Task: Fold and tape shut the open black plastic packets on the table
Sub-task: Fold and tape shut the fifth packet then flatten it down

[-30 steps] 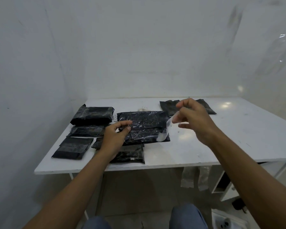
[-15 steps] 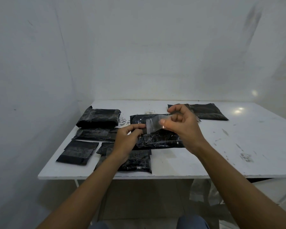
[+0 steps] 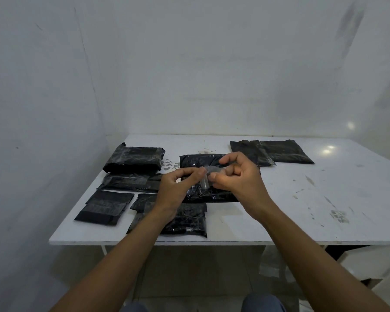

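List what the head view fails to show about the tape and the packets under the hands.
All in the head view:
- The middle packet: left hand and right hand cover its flap; folded or open, cannot tell.
- The tape piece, pinched by both: clear, crumpled; sticky side unreadable.
- The near packet: left wrist hides part.

Clear tape between fingers (above packet)

Forearms: left bare along full visible length | left hand, right hand: uncovered | legs: blue trousers worn, glimpsed at both knees, bottom edge.
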